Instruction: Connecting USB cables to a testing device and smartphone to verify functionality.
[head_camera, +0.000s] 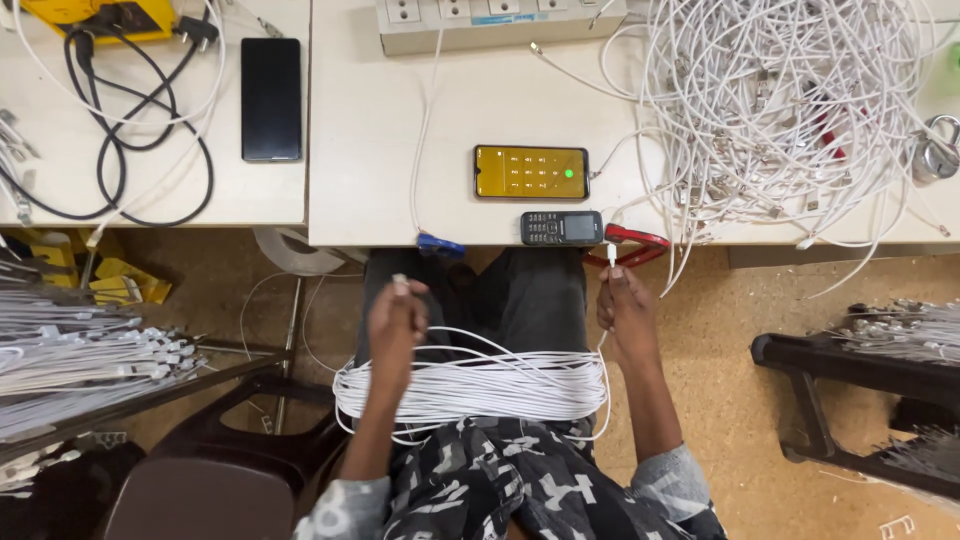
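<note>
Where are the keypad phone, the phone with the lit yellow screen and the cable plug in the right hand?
keypad phone (561, 228), head view, on its keypad.
phone with the lit yellow screen (531, 172), head view, middle of the screen.
cable plug (611, 254), head view, white tip above the right hand (626, 310).

White table, lit phone, keypad phone, tangled white cables, power strip

Two pale tabletops stood edge to edge under even light. The floor was speckled brown board. A dark chair stood lower left.
</note>
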